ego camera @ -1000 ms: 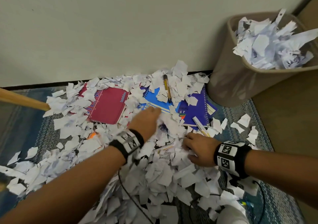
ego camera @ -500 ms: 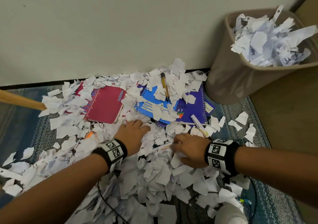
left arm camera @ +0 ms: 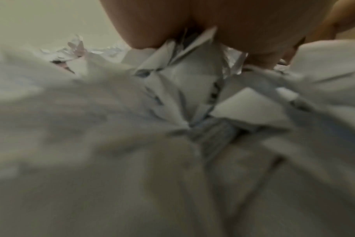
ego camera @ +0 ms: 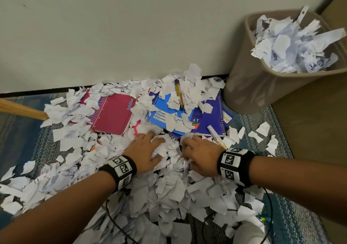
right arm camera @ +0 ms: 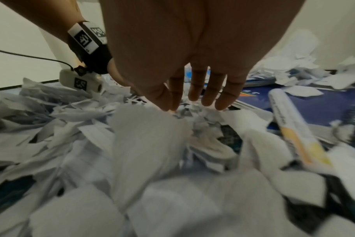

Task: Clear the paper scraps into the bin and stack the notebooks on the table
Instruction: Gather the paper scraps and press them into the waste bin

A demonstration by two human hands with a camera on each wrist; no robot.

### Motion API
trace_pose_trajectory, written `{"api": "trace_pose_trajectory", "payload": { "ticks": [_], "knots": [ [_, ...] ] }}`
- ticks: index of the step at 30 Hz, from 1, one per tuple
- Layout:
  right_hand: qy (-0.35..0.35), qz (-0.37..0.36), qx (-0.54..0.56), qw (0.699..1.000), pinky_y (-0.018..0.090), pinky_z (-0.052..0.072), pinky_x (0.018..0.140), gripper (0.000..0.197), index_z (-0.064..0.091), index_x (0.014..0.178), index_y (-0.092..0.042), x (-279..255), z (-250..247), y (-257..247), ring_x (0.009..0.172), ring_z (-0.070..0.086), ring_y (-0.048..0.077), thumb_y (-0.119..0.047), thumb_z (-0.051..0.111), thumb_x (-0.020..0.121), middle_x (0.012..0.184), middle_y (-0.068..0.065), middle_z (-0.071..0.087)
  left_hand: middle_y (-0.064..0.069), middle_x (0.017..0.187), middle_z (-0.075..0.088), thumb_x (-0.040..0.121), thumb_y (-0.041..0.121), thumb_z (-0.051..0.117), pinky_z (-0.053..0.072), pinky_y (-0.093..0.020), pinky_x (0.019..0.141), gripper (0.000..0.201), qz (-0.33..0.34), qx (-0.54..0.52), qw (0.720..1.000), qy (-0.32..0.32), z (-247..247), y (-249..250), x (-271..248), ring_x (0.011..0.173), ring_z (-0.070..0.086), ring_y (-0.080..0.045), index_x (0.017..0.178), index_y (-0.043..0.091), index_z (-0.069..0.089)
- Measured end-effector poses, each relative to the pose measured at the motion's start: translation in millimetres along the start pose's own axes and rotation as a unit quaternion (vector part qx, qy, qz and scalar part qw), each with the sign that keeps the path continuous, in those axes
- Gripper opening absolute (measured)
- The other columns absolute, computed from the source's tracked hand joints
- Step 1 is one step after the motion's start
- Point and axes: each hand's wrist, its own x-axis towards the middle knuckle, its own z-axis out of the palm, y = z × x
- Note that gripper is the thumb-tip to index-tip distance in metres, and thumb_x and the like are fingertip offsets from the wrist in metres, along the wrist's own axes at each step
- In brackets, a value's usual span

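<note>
Where scraps (ego camera: pixel 165 191) pile thickest on the rug (ego camera: pixel 293 223), much of your stock is buried. Red notebook (ego camera: pixel 116 116): left part under paper, right part of the cover showing. Blue notebook (ego camera: pixel 161 110): partly covered, lying on a purple notebook (ego camera: pixel 212 116) whose spiral edge faces the bin (ego camera: pixel 262 80). Brown pen (ego camera: pixel 179 97): lying on the scraps over the blue notebook. White marker (ego camera: pixel 216 135): at the purple notebook's near edge, just beside your right hand (ego camera: pixel 201 155); its far end is hidden. Wooden stick (ego camera: pixel 22 109): cut off at the left edge, its tip under paper. Bin: standing by the wall, right of the notebooks, heaped with scraps past its rim, its right side cut off.

Your left wrist view is blurred; only the heel of your left hand (left arm camera: pixel 213 24) and crumpled paper can be made out there.

Left hand (ego camera: pixel 145 151): palm down on the heap, fingers spread and fairly straight, pressing on the scraps just short of the blue notebook; nothing gripped. Right hand: palm down beside it, the two close but apart. In your right wrist view its fingers (right arm camera: pixel 197 86) point down, loosely bent, tips (right arm camera: pixel 168 104) touching the scraps; nothing is pinched that you can see.
</note>
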Motion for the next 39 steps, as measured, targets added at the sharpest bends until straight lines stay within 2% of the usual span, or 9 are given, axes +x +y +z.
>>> {"api": "trace_pose_trajectory", "payload": {
  "ticks": [7,13,18,25,27,30,34,37,39],
  "knots": [
    [-0.071,-0.034,-0.051,0.996,0.047,0.041,0.097,0.04,0.056,0.128,-0.019,7,15,-14,0.123,0.038,0.027,-0.032,0.052,0.091,0.142,0.001,0.04,-0.003,0.146,0.026,0.08,0.058,0.052,0.045,-0.048,0.095,0.064,0.018,0.052,0.998,-0.019,6,1,4,0.125,0.032,-0.03,0.136,0.045,0.024],
    [0.071,-0.005,0.059,0.996,0.037,0.049,0.082,0.031,0.074,0.086,-0.016,-12,-19,28,0.1,0.054,0.024,-0.023,0.045,0.08,0.115,0.001,0.06,-0.002,0.145,0.027,0.081,0.062,0.052,0.046,-0.045,0.095,0.061,0.007,0.025,1.0,-0.016,9,-4,7,0.126,0.032,-0.027,0.135,0.042,0.032],
    [0.172,0.164,0.119,0.964,0.029,0.043,0.092,0.019,0.075,0.093,-0.014,-25,-41,81,0.104,0.056,0.023,-0.013,0.057,0.086,0.117,0.007,0.055,0.001,0.141,0.03,0.076,0.062,0.048,0.045,-0.043,0.094,0.062,-0.011,0.011,1.0,-0.004,7,4,4,0.123,0.035,-0.027,0.133,0.044,0.032],
    [0.125,0.198,0.134,0.963,0.023,0.04,0.086,0.016,0.065,0.092,-0.011,-37,-20,66,0.095,0.056,0.028,-0.024,0.059,0.086,0.103,0.008,0.053,0.004,0.159,-0.002,0.048,0.103,0.032,0.014,-0.061,0.111,0.109,-0.011,-0.035,0.997,-0.07,2,52,-9,0.144,0.005,-0.03,0.14,0.059,-0.007],
    [0.053,0.189,0.129,0.972,0.036,0.045,0.092,0.042,0.056,0.114,-0.022,-47,-13,46,0.107,0.051,0.026,-0.051,0.058,0.084,0.116,0.004,0.048,0.003,0.16,-0.012,0.043,0.104,0.033,0.005,-0.065,0.111,0.116,-0.003,-0.026,0.996,-0.09,6,66,-13,0.146,-0.005,-0.033,0.138,0.06,-0.016],
    [-0.054,0.173,0.114,0.977,0.06,0.033,0.107,0.105,0.01,0.146,-0.048,-73,4,19,0.138,0.024,0.029,-0.095,0.044,0.059,0.155,-0.001,0.01,0.001,0.158,-0.021,0.041,0.103,0.037,-0.005,-0.068,0.108,0.121,0.014,-0.006,0.995,-0.102,19,79,-18,0.144,-0.015,-0.036,0.137,0.058,-0.022],
    [-0.108,0.11,0.04,0.987,0.074,0.01,0.107,0.13,-0.022,0.14,-0.058,-92,34,2,0.144,-0.013,0.046,-0.096,0.056,0.044,0.153,0.0,-0.038,-0.01,0.159,0.005,0.065,0.084,0.043,0.013,-0.066,0.105,0.088,0.045,0.055,0.994,-0.079,28,88,-20,0.142,0.011,-0.043,0.14,0.053,0.008],
    [-0.136,0.076,0.002,0.988,0.078,0.012,0.103,0.133,-0.025,0.139,-0.058,-90,48,3,0.142,-0.016,0.05,-0.087,0.068,0.048,0.148,0.001,-0.046,-0.011,0.145,0.034,0.086,0.045,0.048,0.037,-0.054,0.098,0.046,0.076,0.057,0.993,-0.07,16,89,-13,0.126,0.037,-0.039,0.129,0.041,0.032],
    [-0.131,0.06,-0.017,0.989,0.077,0.017,0.102,0.134,-0.025,0.139,-0.058,-83,49,1,0.142,-0.014,0.051,-0.08,0.072,0.051,0.15,0.003,-0.043,-0.009,0.138,0.037,0.089,0.022,0.047,0.041,-0.045,0.098,0.046,0.077,0.015,0.994,-0.071,4,85,-6,0.123,0.039,-0.032,0.133,0.034,0.036]
  ]
}}
